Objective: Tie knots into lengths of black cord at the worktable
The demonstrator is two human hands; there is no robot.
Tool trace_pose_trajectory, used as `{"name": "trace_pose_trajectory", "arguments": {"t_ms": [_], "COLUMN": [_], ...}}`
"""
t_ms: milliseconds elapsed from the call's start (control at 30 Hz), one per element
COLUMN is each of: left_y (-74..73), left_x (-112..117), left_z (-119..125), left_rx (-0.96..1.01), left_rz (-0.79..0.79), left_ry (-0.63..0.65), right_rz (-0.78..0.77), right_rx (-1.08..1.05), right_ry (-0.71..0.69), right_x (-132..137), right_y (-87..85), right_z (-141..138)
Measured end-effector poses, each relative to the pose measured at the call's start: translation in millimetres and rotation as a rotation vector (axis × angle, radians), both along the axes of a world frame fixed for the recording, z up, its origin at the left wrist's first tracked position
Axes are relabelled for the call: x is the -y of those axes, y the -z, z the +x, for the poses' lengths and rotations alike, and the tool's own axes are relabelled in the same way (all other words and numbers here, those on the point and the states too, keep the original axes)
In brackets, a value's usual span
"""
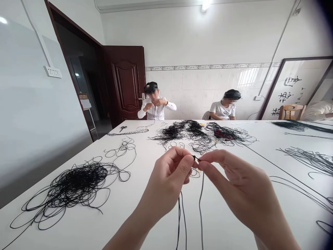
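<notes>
My left hand (170, 177) and my right hand (234, 180) meet above the white table (135, 208), each pinching the same thin black cord (201, 194) between thumb and forefinger. The pinch points are almost touching, with a short bit of cord between them. Strands of the cord hang down from both hands toward me. A tangled heap of black cord (75, 184) lies on the table to my left, apart from my hands.
More black cord tangles (197, 133) lie at the table's middle, with straight bundles (312, 159) on the right. Small scissors (122, 128) rest at the far left. Two people (155, 104) sit at the far side. A dark wooden door (127, 83) stands open behind them.
</notes>
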State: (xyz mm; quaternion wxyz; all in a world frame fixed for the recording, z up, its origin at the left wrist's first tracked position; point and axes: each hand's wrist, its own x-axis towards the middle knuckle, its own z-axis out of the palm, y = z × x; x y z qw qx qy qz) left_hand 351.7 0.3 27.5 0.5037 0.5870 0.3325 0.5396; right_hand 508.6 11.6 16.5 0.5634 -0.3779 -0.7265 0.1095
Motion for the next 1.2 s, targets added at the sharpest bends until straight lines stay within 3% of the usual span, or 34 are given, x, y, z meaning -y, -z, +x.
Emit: {"name": "trace_pose_trajectory", "arguments": {"t_ms": [167, 367, 567, 833, 900, 1033, 1200], "left_y": [-1.9, -0.1, -0.2, 1.9, 2.9, 4.7, 7.0], "left_x": [0.2, -1.3, -3.4, -7.5, -6.9, -5.2, 0.1], "left_z": [2.5, 0.5, -1.7, -1.6, -0.8, 1.6, 7.0], "left_rx": [-0.091, -0.027, -0.117, -0.211, -0.208, -0.01, 0.337], "left_rz": [-0.06, -0.082, -0.028, -0.02, 0.03, 0.13, 0.03], "left_ry": [0.014, -0.007, -0.026, 0.019, 0.013, 0.081, 0.266], "right_rz": [0.019, -0.004, -0.031, 0.082, 0.122, 0.124, -0.016], "right_rx": [-0.048, -0.031, -0.016, -0.082, -0.107, -0.166, -0.11], "right_ry": [0.058, 0.004, -0.012, 0.123, 0.068, -0.238, -0.315], "right_x": [-0.5, -0.9, 0.7, 2.3, 5.1, 9.1, 4.2], "right_y": [-1.8, -1.6, -2.5, -1.3, -1.7, -4.4, -5.7], "right_z": [0.8, 2.0, 3.6, 2.2, 3.7, 8.9, 4.4]}}
